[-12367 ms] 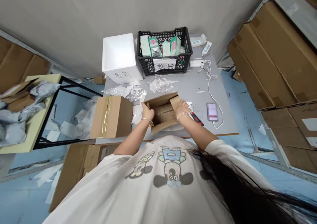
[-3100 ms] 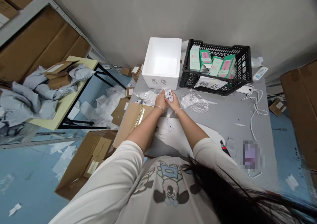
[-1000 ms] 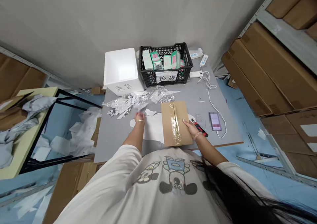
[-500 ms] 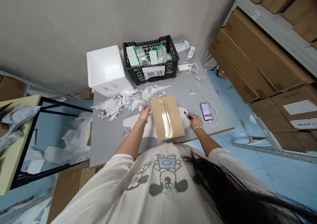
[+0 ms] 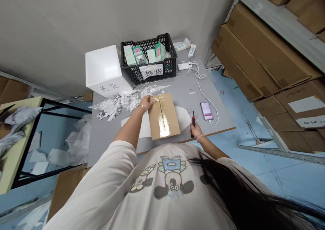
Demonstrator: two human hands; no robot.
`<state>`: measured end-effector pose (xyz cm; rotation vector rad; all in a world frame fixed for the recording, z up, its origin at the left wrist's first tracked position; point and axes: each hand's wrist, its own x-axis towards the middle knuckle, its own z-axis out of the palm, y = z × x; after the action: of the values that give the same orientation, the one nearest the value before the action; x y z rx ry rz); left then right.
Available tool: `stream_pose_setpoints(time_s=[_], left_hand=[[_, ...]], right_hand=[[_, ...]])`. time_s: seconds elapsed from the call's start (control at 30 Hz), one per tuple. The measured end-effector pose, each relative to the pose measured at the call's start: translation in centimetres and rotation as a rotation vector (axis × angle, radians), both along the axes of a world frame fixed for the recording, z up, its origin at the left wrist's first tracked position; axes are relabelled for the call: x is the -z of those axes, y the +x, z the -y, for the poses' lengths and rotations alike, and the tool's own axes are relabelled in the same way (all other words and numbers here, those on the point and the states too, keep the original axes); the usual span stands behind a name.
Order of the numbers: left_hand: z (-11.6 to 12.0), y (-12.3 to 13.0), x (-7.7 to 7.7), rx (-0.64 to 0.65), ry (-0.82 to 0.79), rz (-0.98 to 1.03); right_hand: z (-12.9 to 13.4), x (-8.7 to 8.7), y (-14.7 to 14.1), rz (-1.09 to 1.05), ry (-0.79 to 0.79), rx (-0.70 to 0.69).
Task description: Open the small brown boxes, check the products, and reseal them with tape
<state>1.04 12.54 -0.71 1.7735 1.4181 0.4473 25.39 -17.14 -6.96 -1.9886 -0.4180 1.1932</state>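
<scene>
A taped cardboard box point(image 5: 170, 113) lies on the grey table, with shiny clear tape along its middle seam. My left hand point(image 5: 147, 102) grips its far left corner, fingers over the top and the thumb side hidden. In my right hand point(image 5: 195, 131), to the right of the box, is a red and black utility knife point(image 5: 193, 120), its tip pointing away from me and apart from the box. White paper point(image 5: 183, 116) lies flat under the box and shows on both sides.
Behind stand a white foam box point(image 5: 101, 64) and a black crate point(image 5: 148, 73) with green and white packets. Crumpled plastic wrap point(image 5: 111, 104) lies at left. A phone point(image 5: 207, 111) on a white cable lies at right, near power strips point(image 5: 183, 46). Shelved cartons point(image 5: 264, 54) flank the right side.
My left hand has moved from beside the box onto its far left corner. The utility knife has turned more upright in my right hand, pointing away from me.
</scene>
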Motion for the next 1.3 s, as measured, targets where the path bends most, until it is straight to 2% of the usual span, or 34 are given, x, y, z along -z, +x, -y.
stream_pose_setpoints(time_s=[0.1, 0.2, 0.33, 0.47, 0.57, 0.7, 0.77, 0.83, 0.93, 1.03, 1.17, 1.3], left_hand=[[0.0, 0.2, 0.0, -0.014, -0.002, -0.01], [0.2, 0.2, 0.1, -0.073, -0.06, 0.024], [0.8, 0.1, 0.4, -0.147, -0.118, 0.101], [1.5, 0.1, 0.0, -0.186, -0.079, 0.057], [2.2, -0.5, -1.1, -0.285, -0.01, 0.002], [4.5, -2.7, -2.6, -0.414, 0.099, -0.059], [6.6, -4.0, -2.9, -0.41, 0.061, -0.006], [9.0, -5.1, -3.0, -0.422, -0.049, 0.1], [12.6, -6.1, -2.8, -0.518, -0.218, 0.242], [15.0, -6.7, -2.4, -0.614, -0.319, 0.358], [16.2, -7.2, -1.1, -0.702, -0.443, 0.451], [16.2, -7.7, 0.4, -0.772, -0.492, 0.463]], right_hand=[[2.7, -1.9, -1.4, -0.268, 0.048, 0.128], [3.7, -4.3, -2.5, -0.418, 0.078, 0.128], [2.4, -6.9, -3.8, -0.526, 0.125, 0.069], [0.3, -8.0, -5.0, -0.645, 0.13, 0.027], [-1.2, -8.5, -4.9, -0.565, 0.14, 0.056], [-3.9, -9.6, -2.3, -0.38, 0.195, 0.077], [-5.6, -10.3, -0.4, -0.291, 0.239, 0.078], [-7.6, -10.9, 1.4, -0.209, 0.274, 0.057], [-10.6, -11.7, 3.5, -0.137, 0.285, -0.026], [-13.5, -12.1, 4.6, -0.109, 0.237, -0.094], [-17.1, -11.7, 4.3, -0.103, 0.164, -0.133], [-19.2, -9.8, 3.3, -0.104, 0.127, -0.146]])
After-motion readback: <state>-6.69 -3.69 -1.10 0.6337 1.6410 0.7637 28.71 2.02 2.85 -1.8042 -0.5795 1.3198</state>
